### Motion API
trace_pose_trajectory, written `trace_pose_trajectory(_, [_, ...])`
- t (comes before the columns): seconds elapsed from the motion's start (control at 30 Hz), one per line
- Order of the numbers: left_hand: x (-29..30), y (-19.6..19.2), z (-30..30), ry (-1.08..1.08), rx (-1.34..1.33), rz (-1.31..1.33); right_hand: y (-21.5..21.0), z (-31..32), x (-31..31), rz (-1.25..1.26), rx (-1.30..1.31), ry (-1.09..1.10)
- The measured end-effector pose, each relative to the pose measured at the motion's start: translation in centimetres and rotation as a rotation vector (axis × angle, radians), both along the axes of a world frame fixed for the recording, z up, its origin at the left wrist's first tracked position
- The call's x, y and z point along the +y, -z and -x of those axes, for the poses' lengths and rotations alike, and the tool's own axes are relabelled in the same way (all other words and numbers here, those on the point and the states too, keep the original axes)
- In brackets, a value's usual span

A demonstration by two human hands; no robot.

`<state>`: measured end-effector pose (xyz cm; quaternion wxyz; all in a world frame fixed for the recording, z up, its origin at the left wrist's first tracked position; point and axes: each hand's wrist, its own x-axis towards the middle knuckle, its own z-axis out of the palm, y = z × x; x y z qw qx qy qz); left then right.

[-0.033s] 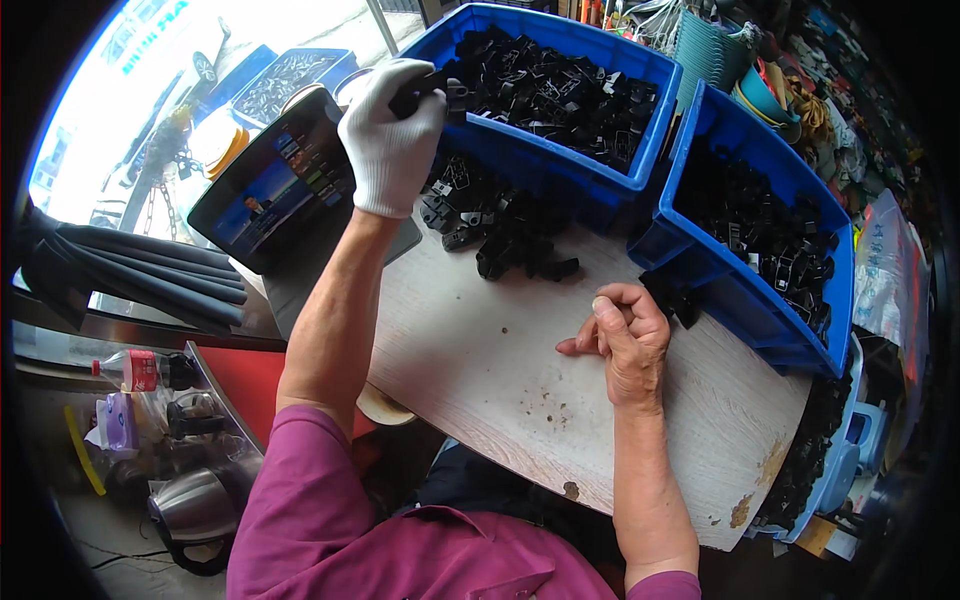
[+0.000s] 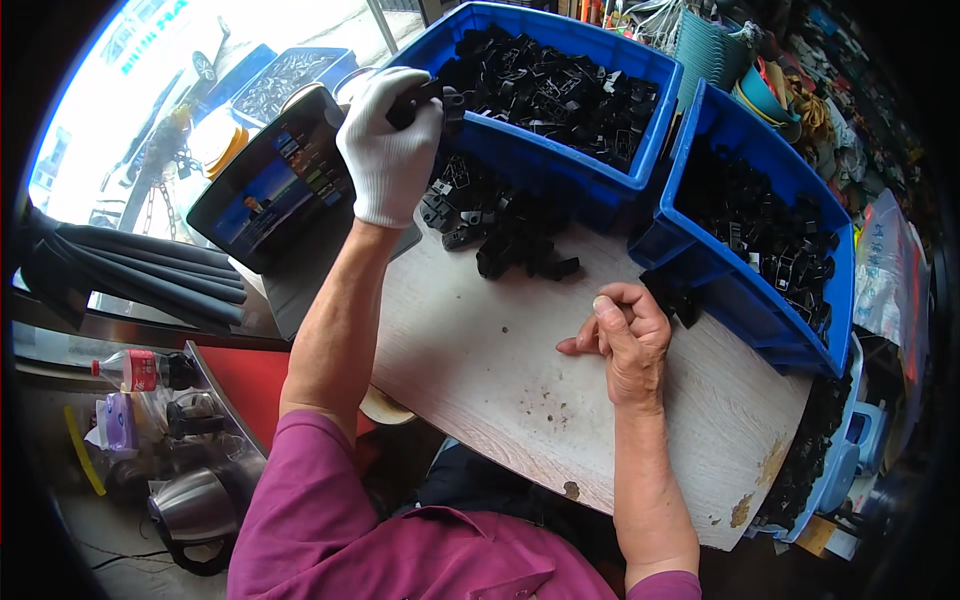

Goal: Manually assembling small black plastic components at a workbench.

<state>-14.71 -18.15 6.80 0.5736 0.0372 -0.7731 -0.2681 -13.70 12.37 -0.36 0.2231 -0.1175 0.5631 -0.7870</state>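
Observation:
My left hand (image 2: 388,150), in a white knit glove, is raised at the near left corner of a large blue bin (image 2: 560,152). It grips a small black clip-like part (image 2: 425,98) whose shape is partly hidden by the fingers. The bin is heaped with similar black parts (image 2: 560,90). My right hand (image 2: 630,345), bare, rests over the table (image 2: 500,360) with fingers curled and the thumb against them; no object shows in it. Just beyond it lies a black part (image 2: 672,298). A loose pile of black parts (image 2: 510,235) sits before the large bin.
A second blue bin (image 2: 745,265) of black parts stands at the right. A tablet (image 2: 265,200) leans at the left, near grey tubes (image 2: 150,270). Below these are a bottle (image 2: 140,370) and a metal kettle (image 2: 195,505). A light-blue tub (image 2: 850,450) stands beyond the table's right edge.
My left hand has shifted slightly down and left, still holding the black part. The right hand stays where it was.

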Motion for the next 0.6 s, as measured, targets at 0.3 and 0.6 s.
trace_pose_trajectory(0.3, [2.5, 6.8, -1.9, -0.139, -0.292, 0.085, 0.2, 0.1, 0.1, 0.027, 0.001, -0.013])
trace_pose_trajectory(0.6, [1.4, 5.6, -2.6, -0.095, -0.367, -0.006, 0.1, 0.0, 0.0, 0.024, -0.002, -0.007])
